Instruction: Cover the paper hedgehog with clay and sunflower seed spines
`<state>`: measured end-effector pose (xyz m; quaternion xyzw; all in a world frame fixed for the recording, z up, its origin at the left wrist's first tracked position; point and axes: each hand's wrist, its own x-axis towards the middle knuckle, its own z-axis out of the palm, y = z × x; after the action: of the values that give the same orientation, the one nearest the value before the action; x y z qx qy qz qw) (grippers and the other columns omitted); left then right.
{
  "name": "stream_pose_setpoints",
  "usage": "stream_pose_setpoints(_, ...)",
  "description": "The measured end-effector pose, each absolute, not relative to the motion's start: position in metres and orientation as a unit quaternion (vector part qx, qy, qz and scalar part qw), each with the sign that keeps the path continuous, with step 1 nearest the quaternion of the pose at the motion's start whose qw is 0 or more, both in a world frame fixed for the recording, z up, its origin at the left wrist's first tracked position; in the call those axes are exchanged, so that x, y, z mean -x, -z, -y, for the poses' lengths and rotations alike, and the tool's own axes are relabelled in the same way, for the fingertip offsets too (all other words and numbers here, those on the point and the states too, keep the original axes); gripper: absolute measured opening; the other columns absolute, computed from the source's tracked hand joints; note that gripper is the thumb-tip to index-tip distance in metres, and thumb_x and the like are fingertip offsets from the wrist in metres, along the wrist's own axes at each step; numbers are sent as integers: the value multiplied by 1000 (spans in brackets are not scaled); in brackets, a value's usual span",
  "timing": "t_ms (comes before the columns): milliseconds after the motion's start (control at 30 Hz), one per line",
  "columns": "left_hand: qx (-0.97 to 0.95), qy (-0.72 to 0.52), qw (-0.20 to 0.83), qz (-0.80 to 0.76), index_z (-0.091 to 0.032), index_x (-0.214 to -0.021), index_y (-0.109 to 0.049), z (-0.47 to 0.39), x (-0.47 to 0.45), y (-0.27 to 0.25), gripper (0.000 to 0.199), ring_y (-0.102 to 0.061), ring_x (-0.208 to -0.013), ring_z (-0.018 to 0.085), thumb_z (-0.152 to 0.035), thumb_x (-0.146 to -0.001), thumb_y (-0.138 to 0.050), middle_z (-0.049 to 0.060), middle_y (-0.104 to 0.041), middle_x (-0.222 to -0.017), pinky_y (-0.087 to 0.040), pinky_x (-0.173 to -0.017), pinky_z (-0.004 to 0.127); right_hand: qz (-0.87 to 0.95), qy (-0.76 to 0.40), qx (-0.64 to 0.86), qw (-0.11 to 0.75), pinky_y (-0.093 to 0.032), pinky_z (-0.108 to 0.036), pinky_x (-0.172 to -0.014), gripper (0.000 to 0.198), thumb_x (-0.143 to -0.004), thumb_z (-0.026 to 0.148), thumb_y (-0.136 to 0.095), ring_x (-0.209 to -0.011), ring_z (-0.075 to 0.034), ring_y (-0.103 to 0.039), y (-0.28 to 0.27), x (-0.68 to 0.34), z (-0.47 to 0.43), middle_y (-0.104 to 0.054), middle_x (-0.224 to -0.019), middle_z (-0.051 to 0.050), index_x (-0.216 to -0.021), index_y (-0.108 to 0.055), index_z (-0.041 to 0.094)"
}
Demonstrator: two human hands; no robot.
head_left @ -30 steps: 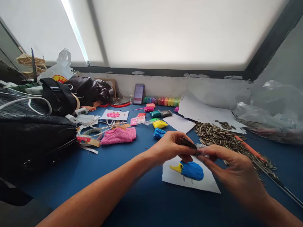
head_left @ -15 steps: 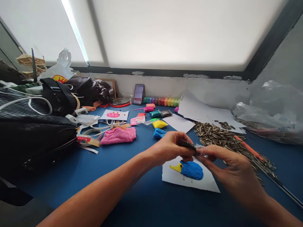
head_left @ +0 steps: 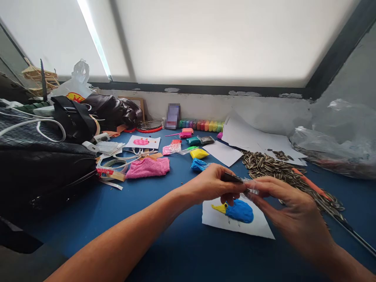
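My left hand (head_left: 216,182) is closed around a small packet of black modelling clay (head_left: 232,178). The fingers of my right hand (head_left: 282,196) pinch the clear plastic end of that same packet. Both hands hover over a sheet of white paper (head_left: 211,219). On the sheet is a clay animal with a blue body (head_left: 240,211), a yellow pointed snout (head_left: 219,208), a dark eye and pencil-drawn legs. My left fingers partly cover the top of the blue body.
A heap of striped sunflower seeds (head_left: 264,168) lies right, with an orange-handled tool (head_left: 311,184) across it. Yellow (head_left: 199,153) and blue (head_left: 199,165) clay packets lie beyond my hands. A pink cloth (head_left: 148,167), cables and black bags (head_left: 44,176) occupy the left.
The packet is tilted slightly differently, and more of its clear plastic end shows between my hands. My right fingers have shifted a little along it. The clay animal stays in place.
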<state>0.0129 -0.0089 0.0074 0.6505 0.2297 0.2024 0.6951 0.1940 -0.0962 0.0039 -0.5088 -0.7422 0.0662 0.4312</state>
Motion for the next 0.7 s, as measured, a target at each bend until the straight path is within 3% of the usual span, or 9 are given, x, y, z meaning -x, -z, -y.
stream_pose_setpoints(133, -659, -198, 688, -231, -10, -70, -65, 9, -12, -8, 34, -56, -50, 7, -41, -81, -72, 1, -61, -60, -41, -48, 20, 752, -54, 496, 430, -59, -29, -69, 9, -87, 30, -66, -83, -20, -71, -4, -196, 95, -75, -92, -3, -86, -75, 27)
stream_pose_setpoints(300, -637, -174, 717, -223, -9, -78, -68, 8, -10, -10, 42, -59, -53, 8, -50, -76, -74, 3, -66, -70, -44, -52, 21, 751, -61, 514, 410, -57, -29, -67, 13, -89, 33, -64, -81, -20, -70, -6, -196, 93, -74, -89, -3, -85, -75, 26)
stream_pose_setpoints(467, -642, -196, 704, -233, -9, -70, -65, 8, -12, -7, 45, -56, -51, 9, -50, -64, -83, 0, -60, -57, -41, -49, 21, 749, -63, 516, 410, -57, -30, -66, 15, -88, 36, -65, -76, -19, -70, -6, -193, 94, -75, -88, -3, -83, -75, 26)
stream_pose_setpoints(700, -649, -220, 695, -217, -10, -73, -64, 8, -12, -7, 32, -54, -48, 7, -40, -78, -75, 0, -59, -59, -39, -46, 20, 742, -46, 517, 424, -59, -32, -73, 15, -88, 36, -65, -85, -21, -72, -4, -197, 95, -76, -96, -4, -92, -76, 27)
